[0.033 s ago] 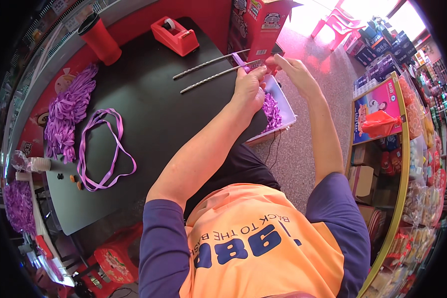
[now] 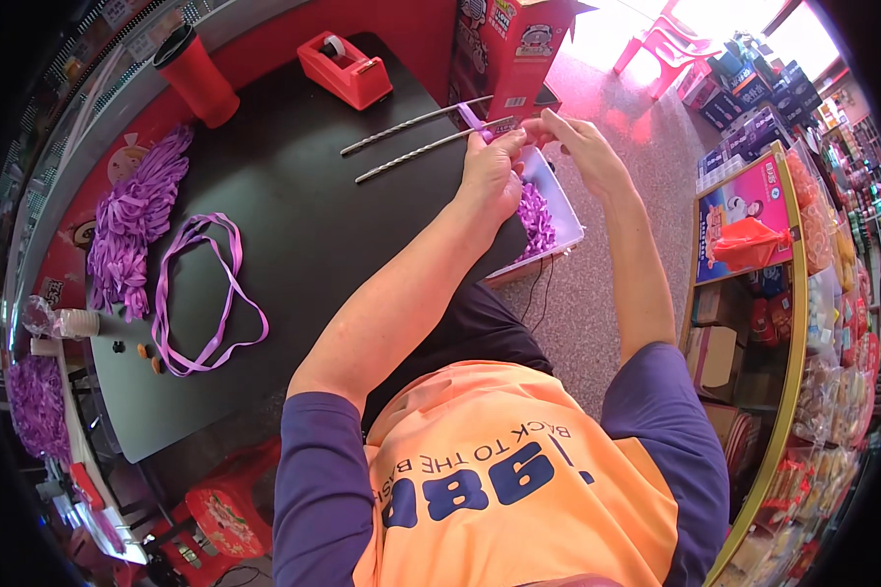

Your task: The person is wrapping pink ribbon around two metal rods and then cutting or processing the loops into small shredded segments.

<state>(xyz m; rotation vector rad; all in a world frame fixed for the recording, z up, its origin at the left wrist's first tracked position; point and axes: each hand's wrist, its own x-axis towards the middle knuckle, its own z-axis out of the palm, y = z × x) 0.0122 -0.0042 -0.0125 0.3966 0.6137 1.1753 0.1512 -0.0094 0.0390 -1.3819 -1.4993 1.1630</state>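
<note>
Two twisted metal rods [image 2: 416, 159] jut out side by side at the table's far right edge. A purple ribbon [image 2: 472, 117] is looped across both of them. My left hand [image 2: 491, 176] is closed, its thumb and fingers pinching the ribbon at the end of the nearer rod. Beside it, my right hand [image 2: 587, 152] has its fingertips drawn together close to the left thumb; whatever they hold is too small to tell. Below both hands, a white box [image 2: 568, 213] contains purple ribbon pieces [image 2: 535, 220]. A long loose loop of purple ribbon [image 2: 227, 323] lies on the table's left part.
The dark table [image 2: 294, 205] carries a heap of bundled purple ribbon [image 2: 137, 220], a red tape dispenser [image 2: 347, 73] and a red cylinder [image 2: 198, 78]. A red carton [image 2: 509, 59] stands beyond the rods. To the right is a goods-filled display case [image 2: 793, 245]; a red stool [image 2: 227, 509] is lower left.
My right hand's fingers have shifted slightly, with the fingertips a little lower beside the left thumb. My left hand, the rods and the table things look unmoved.
</note>
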